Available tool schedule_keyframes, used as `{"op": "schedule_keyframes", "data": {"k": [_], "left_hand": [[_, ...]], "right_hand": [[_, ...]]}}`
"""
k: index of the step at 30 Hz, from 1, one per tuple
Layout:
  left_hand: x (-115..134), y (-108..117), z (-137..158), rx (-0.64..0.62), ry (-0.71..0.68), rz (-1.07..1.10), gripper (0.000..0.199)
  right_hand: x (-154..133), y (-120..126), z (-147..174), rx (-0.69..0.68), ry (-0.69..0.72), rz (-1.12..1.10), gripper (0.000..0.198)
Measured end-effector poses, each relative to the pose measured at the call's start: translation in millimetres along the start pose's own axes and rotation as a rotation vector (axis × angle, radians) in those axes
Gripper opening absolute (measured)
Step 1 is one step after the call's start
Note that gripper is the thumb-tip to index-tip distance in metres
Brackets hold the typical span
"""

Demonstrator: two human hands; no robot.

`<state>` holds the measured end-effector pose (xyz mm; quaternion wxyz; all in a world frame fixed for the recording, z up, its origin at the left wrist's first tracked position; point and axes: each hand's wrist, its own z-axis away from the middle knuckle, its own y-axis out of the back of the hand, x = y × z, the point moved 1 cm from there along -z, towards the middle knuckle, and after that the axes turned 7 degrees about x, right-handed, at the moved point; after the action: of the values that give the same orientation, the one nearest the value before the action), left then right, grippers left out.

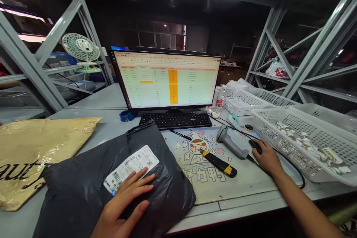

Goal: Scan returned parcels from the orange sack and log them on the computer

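My left hand (125, 200) lies open on a dark plastic mailing bag (92, 178), its fingers spread over the lower edge of a white shipping label (131, 167). At the right of the printed desk mat (200, 186), my right hand (264, 156) is wrapped over a black computer mouse (255, 145). Left of the mouse rests a grey barcode scanner (232, 143), its cable running past my right hand. A black and yellow utility knife (219, 163) sits on the mat between my hands. Above it lies a black pen (180, 134).
A monitor (167, 81) showing a spreadsheet stands behind a black keyboard (175, 119). Beige mailing bag (36, 148) lies at the left. White baskets (295, 145) with small bottles line the right side. Blue tape roll (127, 115), plastic bottle (221, 98) and fan (81, 49) stand further back.
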<state>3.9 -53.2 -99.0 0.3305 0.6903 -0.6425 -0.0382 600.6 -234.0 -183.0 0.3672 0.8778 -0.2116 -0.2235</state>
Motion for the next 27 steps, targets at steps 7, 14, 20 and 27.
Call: {"op": "schedule_keyframes", "data": {"k": [7,14,20,27], "left_hand": [[4,2,5,-0.011,0.078,0.032,0.023],[9,3,4,-0.021,0.127,0.05,0.023],[10,2,4,-0.027,0.133,0.077,0.023],[9,2,6,-0.032,0.156,0.084,0.021]], "right_hand": [[23,-19,-1,0.015,0.023,-0.018,0.055],[27,-23,-2,-0.014,-0.036,-0.046,0.063],[26,-21,-4,-0.007,-0.004,-0.034,0.07],[18,-15,-4,-0.026,-0.053,-0.001,0.066]]}}
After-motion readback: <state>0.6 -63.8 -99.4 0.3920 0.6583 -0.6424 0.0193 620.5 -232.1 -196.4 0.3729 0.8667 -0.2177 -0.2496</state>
